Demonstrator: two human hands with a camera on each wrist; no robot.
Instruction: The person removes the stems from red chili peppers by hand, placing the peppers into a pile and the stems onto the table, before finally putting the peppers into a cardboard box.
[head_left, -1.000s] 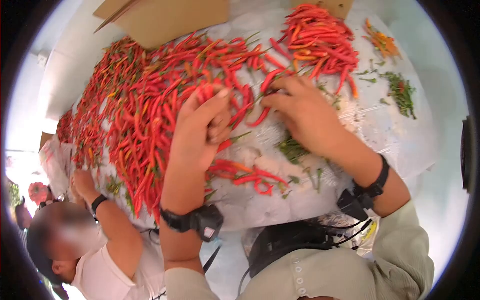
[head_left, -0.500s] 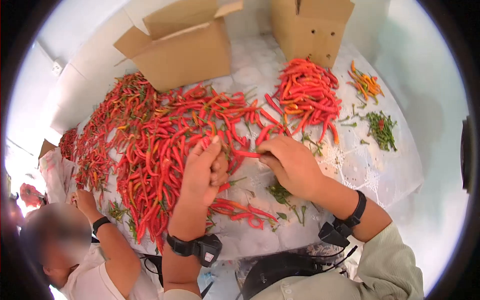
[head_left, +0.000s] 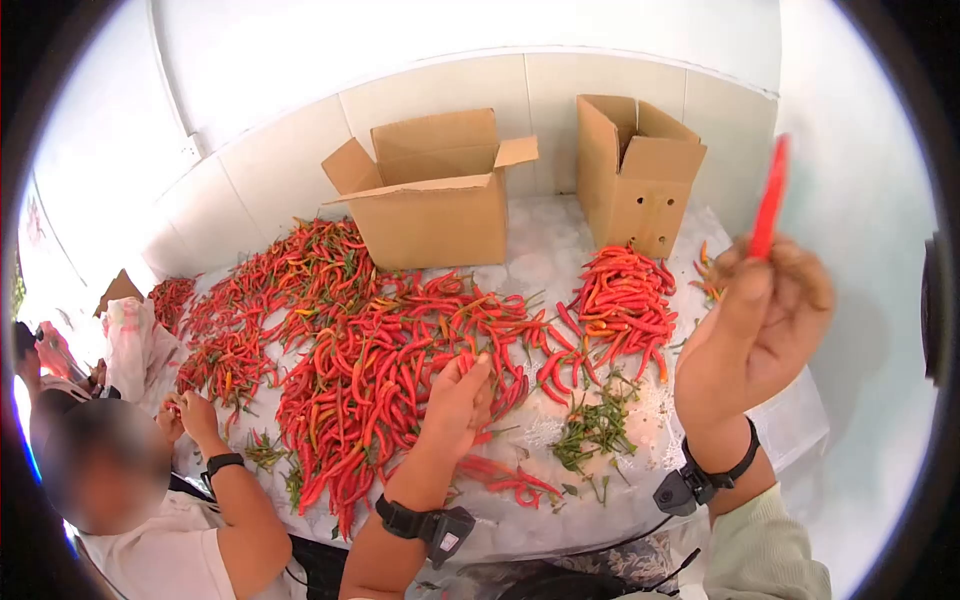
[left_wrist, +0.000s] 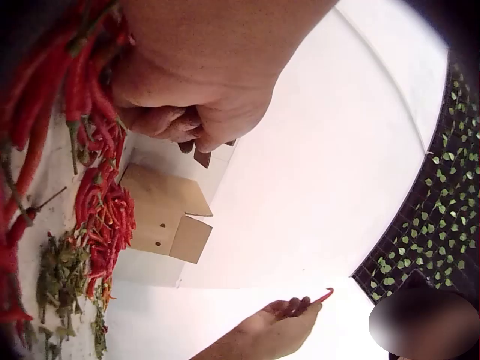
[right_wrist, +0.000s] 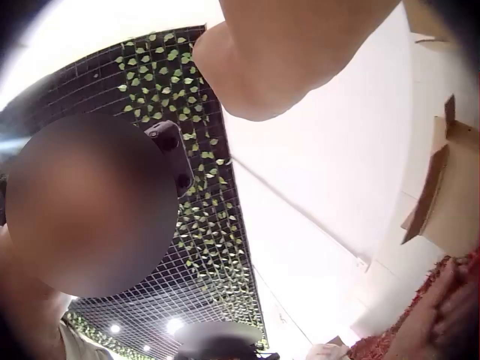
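My right hand (head_left: 765,325), raised at the right in the head view, pinches one red chili pepper (head_left: 770,200) between thumb and fingers, its narrow end upward. In the left wrist view the same chili pepper (left_wrist: 325,295) sticks out past the fingertips. My left hand (head_left: 455,410) stays low over the front right of a large heap of red chili peppers (head_left: 350,390). Its fingers are curled, with red chili showing at the thumb and fingertips; most of that grip is hidden. The right wrist view shows only part of my right hand (right_wrist: 259,67).
A smaller chili pile (head_left: 625,300) lies before a cardboard box (head_left: 640,180). Another open box (head_left: 430,215) stands behind the heap. Green stems (head_left: 595,430) lie on the plastic-covered table (head_left: 520,540). To the left, another person's hands (head_left: 190,415) work at the heap's edge.
My right hand has gone from beside the left hand up and to the right, carrying a chili pepper. The left hand stays near the heap. The head view has tilted up, showing more wall and boxes.
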